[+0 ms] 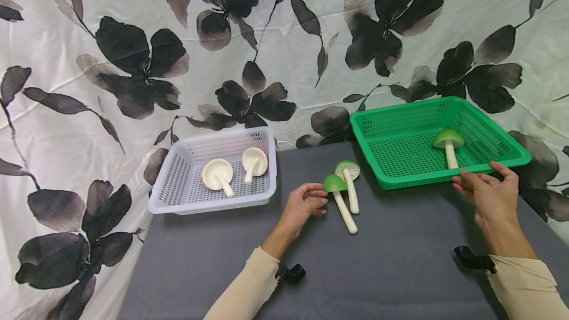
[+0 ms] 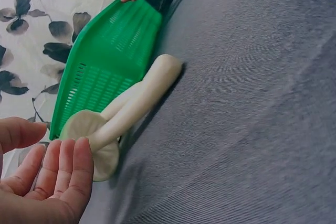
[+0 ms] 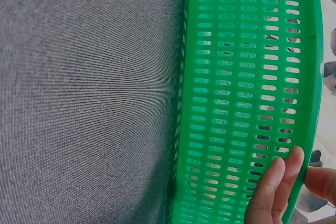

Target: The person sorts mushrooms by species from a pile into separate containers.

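My right hand [image 1: 495, 206] grips the near rim of a green plastic basket [image 1: 413, 180]. In the right wrist view its fingers [image 3: 268, 187] press the slotted outer wall, with the thumb at the rim. One green-capped toy mushroom [image 1: 449, 143] lies inside, its stem against the near wall. Two more lie on the table between the baskets: a nearer mushroom [image 1: 340, 201] and a farther mushroom [image 1: 350, 181], caps side by side. My left hand [image 1: 302, 211] is beside the nearer cap, fingers loosely bent; whether they touch it I cannot tell. In the left wrist view nothing sits between thumb and fingers.
At the left stands a white basket [image 1: 213, 207] holding two pale mushrooms, one [image 1: 218, 177] left of the other [image 1: 255, 163]. A grey cloth [image 1: 378, 280] covers the table. Behind it hangs a white curtain [image 1: 306, 53] with dark flowers, close to both baskets.
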Tool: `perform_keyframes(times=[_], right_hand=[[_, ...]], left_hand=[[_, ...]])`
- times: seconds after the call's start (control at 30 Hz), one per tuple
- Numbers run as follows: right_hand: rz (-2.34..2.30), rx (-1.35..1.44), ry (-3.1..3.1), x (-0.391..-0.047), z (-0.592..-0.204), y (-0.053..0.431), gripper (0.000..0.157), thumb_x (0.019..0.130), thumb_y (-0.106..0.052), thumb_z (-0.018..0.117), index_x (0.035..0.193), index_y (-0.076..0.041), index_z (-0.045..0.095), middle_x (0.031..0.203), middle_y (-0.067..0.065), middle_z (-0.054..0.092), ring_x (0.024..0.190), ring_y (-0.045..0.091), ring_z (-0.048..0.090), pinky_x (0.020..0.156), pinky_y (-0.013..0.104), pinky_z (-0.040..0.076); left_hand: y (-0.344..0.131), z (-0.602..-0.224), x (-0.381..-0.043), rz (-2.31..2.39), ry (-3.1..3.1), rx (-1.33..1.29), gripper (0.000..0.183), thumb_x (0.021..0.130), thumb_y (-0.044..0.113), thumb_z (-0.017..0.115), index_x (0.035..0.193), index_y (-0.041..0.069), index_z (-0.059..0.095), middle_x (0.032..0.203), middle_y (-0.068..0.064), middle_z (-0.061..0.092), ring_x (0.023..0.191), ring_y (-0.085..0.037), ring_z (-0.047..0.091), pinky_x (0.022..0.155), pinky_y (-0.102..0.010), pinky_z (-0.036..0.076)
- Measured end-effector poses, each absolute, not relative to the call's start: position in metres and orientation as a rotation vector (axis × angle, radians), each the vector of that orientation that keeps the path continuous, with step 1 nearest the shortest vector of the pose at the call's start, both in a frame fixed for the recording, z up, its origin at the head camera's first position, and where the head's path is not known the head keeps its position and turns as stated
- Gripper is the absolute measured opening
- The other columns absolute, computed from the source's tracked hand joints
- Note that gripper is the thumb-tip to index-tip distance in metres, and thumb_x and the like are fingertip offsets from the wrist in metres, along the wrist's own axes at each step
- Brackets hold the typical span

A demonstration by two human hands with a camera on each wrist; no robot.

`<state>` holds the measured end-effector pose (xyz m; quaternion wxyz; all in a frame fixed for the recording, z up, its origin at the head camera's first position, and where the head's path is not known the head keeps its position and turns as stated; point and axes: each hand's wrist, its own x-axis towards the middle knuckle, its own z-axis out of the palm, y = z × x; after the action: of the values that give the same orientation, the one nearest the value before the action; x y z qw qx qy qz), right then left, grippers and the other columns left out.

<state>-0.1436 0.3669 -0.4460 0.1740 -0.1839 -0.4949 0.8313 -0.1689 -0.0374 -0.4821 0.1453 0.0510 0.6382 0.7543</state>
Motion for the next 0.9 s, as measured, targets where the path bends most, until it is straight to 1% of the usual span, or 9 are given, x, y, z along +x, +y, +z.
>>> perform_keyframes(times=[0.1,0.2,0.33,0.47,0.57,0.9], right_hand=[[2.354,-0.522,-1.404,-0.144,-0.446,0.367,0.071,0.086,0.002,0.077,0.129,-0.03,0.031,0.084,0.005,0.07,0.064,0.021,0.074,0.06,0.032,0.061],[2.355,-0.524,-1.402,-0.144,-0.446,0.367,0.071,0.086,0.002,0.077,0.128,-0.03,0.031,0.083,0.004,0.07,0.064,0.021,0.074,0.06,0.032,0.061],[2.362,-0.525,-1.398,-0.144,-0.446,0.367,0.071,0.086,0.002,0.077,0.128,-0.03,0.031,0.084,0.004,0.07,0.064,0.021,0.074,0.06,0.032,0.061],[2.362,-0.529,-1.399,-0.143,-0.446,0.367,0.071,0.086,0.002,0.077,0.128,-0.03,0.031,0.084,0.004,0.07,0.064,0.021,0.074,0.06,0.032,0.061],[2.359,-0.533,-1.4,-0.143,-0.447,0.367,0.071,0.085,0.002,0.078,0.128,-0.03,0.031,0.085,0.004,0.069,0.064,0.021,0.074,0.06,0.032,0.061],[2.352,-0.53,-1.4,-0.144,-0.446,0.366,0.071,0.085,0.002,0.077,0.128,-0.03,0.031,0.084,0.004,0.07,0.064,0.021,0.074,0.06,0.032,0.061]], left_hand=[[-0.036,-0.485,-0.166,2.155,1.83,0.169,0.041,0.09,-0.005,0.067,0.131,-0.002,0.06,0.128,-0.034,0.059,0.11,-0.048,0.063,0.08,-0.043,0.062],[-0.034,-0.488,-0.163,2.142,1.825,0.18,0.042,0.091,-0.006,0.066,0.132,-0.005,0.059,0.127,-0.033,0.06,0.11,-0.046,0.064,0.079,-0.04,0.062],[-0.032,-0.492,-0.162,2.14,1.815,0.173,0.042,0.09,-0.006,0.067,0.131,-0.007,0.059,0.127,-0.032,0.06,0.108,-0.043,0.065,0.079,-0.039,0.062],[-0.028,-0.494,-0.161,2.141,1.813,0.159,0.041,0.09,-0.007,0.068,0.13,-0.007,0.059,0.127,-0.031,0.061,0.102,-0.034,0.068,0.077,-0.037,0.062],[-0.026,-0.496,-0.16,2.146,1.814,0.153,0.042,0.089,-0.007,0.068,0.13,-0.007,0.059,0.127,-0.03,0.061,0.101,-0.03,0.068,0.076,-0.036,0.062],[-0.017,-0.5,-0.159,2.146,1.788,0.149,0.042,0.087,-0.007,0.068,0.128,-0.009,0.06,0.127,-0.025,0.062,0.11,-0.042,0.066,0.078,-0.036,0.062]])
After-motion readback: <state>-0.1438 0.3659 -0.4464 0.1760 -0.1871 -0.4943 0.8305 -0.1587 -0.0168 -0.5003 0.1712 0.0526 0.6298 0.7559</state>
